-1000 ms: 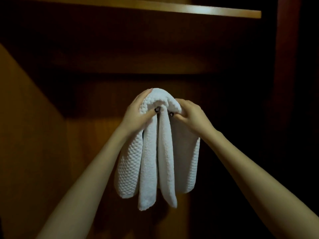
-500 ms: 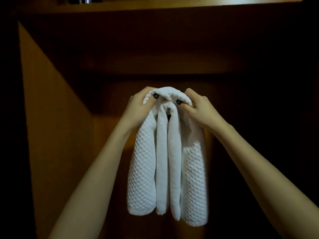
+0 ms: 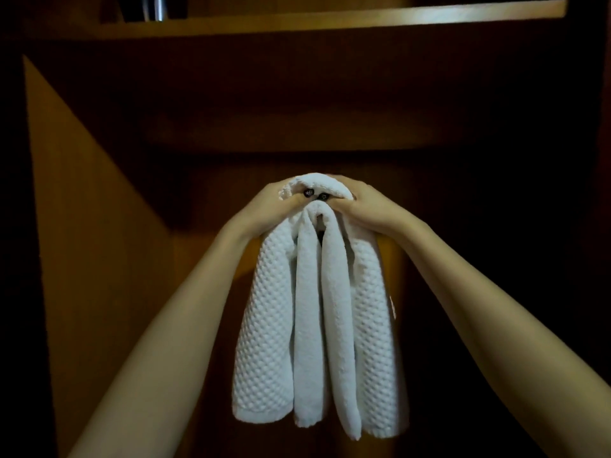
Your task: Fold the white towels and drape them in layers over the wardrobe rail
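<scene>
Our thumbs have drawn closer, left grip point(image 3: 264, 209) and right grip point(image 3: 370, 206) clamped on two layered white towels point(image 3: 264, 325) hanging free below the shelf point(image 3: 330, 19).

Wooden shelf point(image 3: 330, 20) is spanning the top of the dim wardrobe, catching light along its front edge. Below the shelf, a side panel point(image 3: 82, 233) is slanting leftward. A metal cylinder point(image 3: 159, 7) is standing on the shelf.

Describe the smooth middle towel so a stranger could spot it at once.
Inside the dark wooden wardrobe, below its lit shelf, a white bundle hangs gripped by the left hand and right hand. The smooth towel forms two narrow strips down its middle; unlike the waffle towel flanking it, its surface is plain.
</scene>
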`<state>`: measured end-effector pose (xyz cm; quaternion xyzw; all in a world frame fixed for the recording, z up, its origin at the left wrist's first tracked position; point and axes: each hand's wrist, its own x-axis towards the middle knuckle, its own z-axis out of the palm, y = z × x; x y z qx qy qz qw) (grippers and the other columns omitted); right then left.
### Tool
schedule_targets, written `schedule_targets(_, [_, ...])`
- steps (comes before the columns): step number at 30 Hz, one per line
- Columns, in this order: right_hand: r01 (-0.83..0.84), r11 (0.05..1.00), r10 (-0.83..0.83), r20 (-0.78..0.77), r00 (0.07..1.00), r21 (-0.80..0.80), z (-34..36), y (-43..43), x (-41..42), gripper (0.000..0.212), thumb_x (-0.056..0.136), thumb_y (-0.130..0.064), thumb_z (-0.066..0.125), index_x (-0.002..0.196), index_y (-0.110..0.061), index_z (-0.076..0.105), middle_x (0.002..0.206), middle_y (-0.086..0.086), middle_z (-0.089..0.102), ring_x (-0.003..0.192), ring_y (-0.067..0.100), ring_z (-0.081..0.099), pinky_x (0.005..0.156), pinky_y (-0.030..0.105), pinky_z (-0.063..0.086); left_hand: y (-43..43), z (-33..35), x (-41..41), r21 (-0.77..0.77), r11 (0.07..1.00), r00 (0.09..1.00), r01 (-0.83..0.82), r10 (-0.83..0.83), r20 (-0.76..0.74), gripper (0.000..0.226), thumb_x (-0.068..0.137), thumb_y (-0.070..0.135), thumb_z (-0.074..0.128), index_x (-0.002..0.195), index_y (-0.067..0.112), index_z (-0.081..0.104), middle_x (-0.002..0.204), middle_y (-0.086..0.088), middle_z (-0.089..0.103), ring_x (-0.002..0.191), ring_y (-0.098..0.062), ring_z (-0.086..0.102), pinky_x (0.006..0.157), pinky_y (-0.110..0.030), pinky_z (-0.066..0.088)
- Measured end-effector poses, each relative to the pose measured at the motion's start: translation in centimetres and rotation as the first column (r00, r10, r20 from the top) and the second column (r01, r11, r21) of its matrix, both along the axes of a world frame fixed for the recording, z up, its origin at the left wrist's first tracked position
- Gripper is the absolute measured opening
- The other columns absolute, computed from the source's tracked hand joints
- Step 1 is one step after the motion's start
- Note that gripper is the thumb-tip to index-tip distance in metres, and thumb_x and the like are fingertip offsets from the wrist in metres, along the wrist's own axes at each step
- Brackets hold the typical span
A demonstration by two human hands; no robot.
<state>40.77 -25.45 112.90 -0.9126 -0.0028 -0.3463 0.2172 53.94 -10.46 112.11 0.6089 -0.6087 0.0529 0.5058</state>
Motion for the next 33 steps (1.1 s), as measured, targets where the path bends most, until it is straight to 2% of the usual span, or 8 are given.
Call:
schedule_targets(8, [-0.108, 0.957, 0.092, 0.071, 0.993, 0.268, -7.5, 0.9, -0.3, 0.072, 0.092, -0.067, 0.043, 0.153, -0.041, 0.013, 0.162, -0.011, 0.015, 0.147, 0.013, 0.022, 0.119, 0.048, 0.026, -0.5, -8.1, -0.5, -0.025, 0.994, 0.955, 0.107, -0.110, -0.276, 0.094, 0.071, 0.074, 0.063, 0.149, 0.036, 0.027, 0.154, 0.008, 0.034, 0.139, -0.011, 0.037, 0.111, -0.036, 0.037])
schedule_targets(13, [-0.052, 0.924, -0.022, 0.191, 0.981, 0.378, -13.5, 2.1, -2.4, 0.061, 0.096, -0.047, 0.055, 0.150, -0.035, 0.029, 0.150, -0.016, 0.040, 0.135, 0.001, 0.041, 0.112, 0.039, 0.039, 1.3, -15.5, -0.4, -0.095, 0.995, 0.937, -0.029, -0.006, -0.351, 0.075, 0.081, 0.045, 0.072, 0.144, 0.020, 0.041, 0.140, 0.003, 0.052, 0.125, -0.009, 0.053, 0.094, -0.019, 0.047])
schedule_targets(17, [-0.052, 0.898, -0.080, 0.279, 0.957, 0.436, -19.4, 4.5, -3.7, 0.051, 0.098, -0.020, 0.055, 0.143, -0.033, 0.035, 0.131, -0.035, 0.045, 0.122, -0.017, 0.043, 0.097, 0.006, 0.040, 1.3, -20.1, -1.7, -0.054, 0.985, 0.917, -0.164, 0.132, -0.376, 0.040, 0.093, 0.024, 0.064, 0.131, 0.015, 0.054, 0.112, 0.010, 0.062, 0.103, -0.006, 0.060, 0.081, -0.021, 0.047])
schedule_targets(22, [0.096, 0.849, -0.265, 0.261, 0.928, 0.519, -24.1, 5.0, -4.7, 0.033, 0.097, -0.011, 0.052, 0.128, -0.022, 0.056, 0.112, -0.017, 0.063, 0.101, -0.004, 0.061, 0.093, 0.034, 0.053, 1.8, -22.4, -1.9, -0.069, 0.959, 0.899, -0.275, 0.231, -0.372, 0.010, 0.098, 0.014, 0.055, 0.102, 0.009, 0.063, 0.079, 0.015, 0.060, 0.068, 0.007, 0.056, 0.065, -0.017, 0.044])
schedule_targets(25, [0.116, 0.839, -0.290, 0.258, 0.921, 0.531, -24.4, 6.2, -5.2, 0.032, 0.100, -0.016, 0.048, 0.129, -0.028, 0.053, 0.113, -0.023, 0.061, 0.105, -0.007, 0.058, 0.090, 0.020, 0.051, 1.7, -23.3, -2.6, -0.034, 0.977, 0.909, -0.209, 0.181, -0.375, 0.026, 0.100, 0.018, 0.051, 0.118, 0.001, 0.060, 0.095, 0.005, 0.065, 0.090, -0.007, 0.064, 0.066, -0.004, 0.043])
schedule_targets(28, [0.102, 0.864, -0.225, 0.197, 0.954, 0.493, -25.1, 8.4, -4.8, 0.046, 0.101, -0.024, 0.050, 0.143, -0.033, 0.034, 0.128, -0.028, 0.049, 0.114, -0.020, 0.047, 0.090, 0.004, 0.040, 0.7, -24.8, -4.3, 0.047, 0.995, 0.890, -0.090, 0.101, -0.445, 0.037, 0.101, 0.021, 0.048, 0.131, 0.000, 0.047, 0.119, -0.004, 0.058, 0.115, -0.020, 0.057, 0.079, -0.011, 0.045])
schedule_targets(31, [0.188, 0.875, -0.307, 0.209, 0.928, 0.447, -26.4, 9.2, -4.2, 0.063, 0.095, -0.028, 0.062, 0.147, -0.028, 0.024, 0.128, -0.027, 0.047, 0.111, -0.021, 0.047, 0.087, 0.002, 0.040, -0.1, -26.6, -5.2, 0.129, 0.984, 0.890, -0.121, 0.165, -0.425, 0.055, 0.094, 0.025, 0.061, 0.138, 0.001, 0.037, 0.137, -0.014, 0.051, 0.126, -0.027, 0.050, 0.090, -0.026, 0.042])
schedule_targets(33, [0.318, 0.847, -0.420, 0.171, 0.891, 0.425, -26.6, 8.9, -4.0, 0.058, 0.096, -0.025, 0.058, 0.147, -0.019, 0.030, 0.125, -0.015, 0.057, 0.107, -0.004, 0.058, 0.085, 0.017, 0.049, -0.3, -27.0, -5.2, 0.153, 0.965, 0.861, -0.214, 0.260, -0.438, 0.070, 0.088, 0.028, 0.068, 0.143, 0.005, 0.031, 0.139, -0.017, 0.049, 0.125, -0.031, 0.050, 0.095, -0.037, 0.046])
